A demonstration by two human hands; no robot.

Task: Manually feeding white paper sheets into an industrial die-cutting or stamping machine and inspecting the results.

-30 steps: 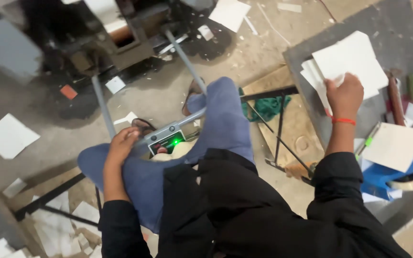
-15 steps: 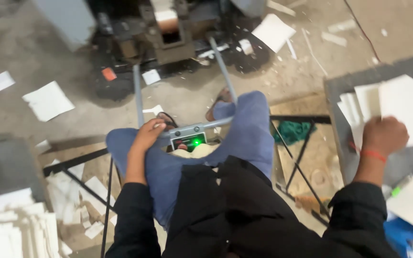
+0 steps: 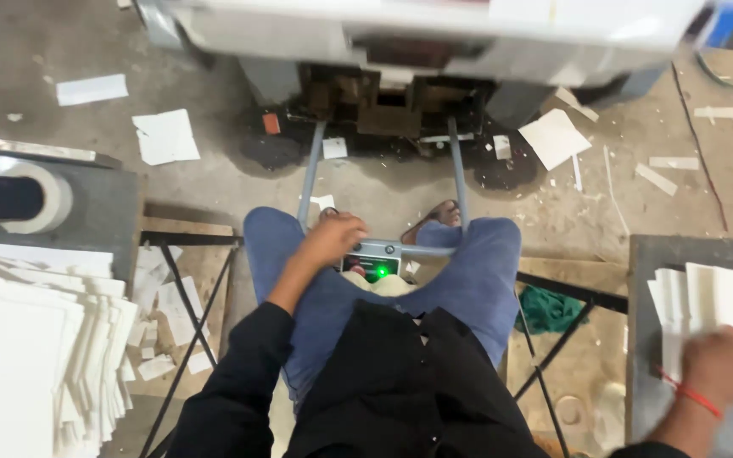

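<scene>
Two bare hands work apart in the head view, seen from above a seated person in blue trousers (image 3: 485, 280) and a black long-sleeved top (image 3: 400, 390). The left hand (image 3: 332, 239) rests on the left end of a small grey metal control box with a glowing green light (image 3: 377, 263), which sits between the knees where two thin grey metal bars (image 3: 309, 174) run forward to a large grey machine (image 3: 417, 34) on the concrete floor (image 3: 61, 42). Its fingers curl loosely over the box's edge; whether they press or grip anything cannot be told. The right hand (image 3: 721, 366), with a red band at the wrist (image 3: 685, 392), is blurred at the lower right. It lies on the near edge of a stack of white paper sheets (image 3: 723, 297) on a dark grey table (image 3: 642, 288), fingers bent, though whether it has hold of a sheet cannot be told. At the left edge stands a second, fanned pile of white card sheets (image 3: 36, 339), well apart from both hands, with a roll of pale tape (image 3: 40, 197) on a grey surface beyond it. White paper scraps (image 3: 165, 136) litter the floor, and a green cloth (image 3: 545, 309) lies beneath the black metal frame (image 3: 570, 293) beside the right knee.
</scene>
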